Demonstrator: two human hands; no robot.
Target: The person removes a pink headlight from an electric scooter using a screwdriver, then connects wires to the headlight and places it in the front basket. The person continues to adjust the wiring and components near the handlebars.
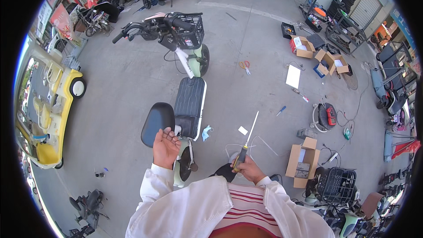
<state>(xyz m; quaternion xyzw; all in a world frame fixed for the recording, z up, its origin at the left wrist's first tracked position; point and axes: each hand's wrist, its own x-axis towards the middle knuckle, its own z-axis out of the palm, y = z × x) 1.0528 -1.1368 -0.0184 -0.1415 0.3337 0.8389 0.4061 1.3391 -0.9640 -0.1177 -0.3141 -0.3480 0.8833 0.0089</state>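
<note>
Long screwdriver (pixel 243 151), held ready beside a pale-green and white electric scooter (pixel 190 101).
Hands well apart: right hand (pixel 251 169) closed around the yellow-and-black handle of the screwdriver, with the bright shaft (pixel 252 128) directed forward over the paving (pixel 229 105), clear of the scooter; left hand (pixel 165 149) palm up, fingers loosely curled, at the edge of the black seat (pixel 157 124), too close to tell touching from apart, and with nothing discernible in its grasp. Scooter upright, ahead and to the left. Step in hand, by judgement: tool readied, not yet applied to any part. Called for next, by judgement: turning the shaft toward the scooter, with the left hand free for steadying the seat.
</note>
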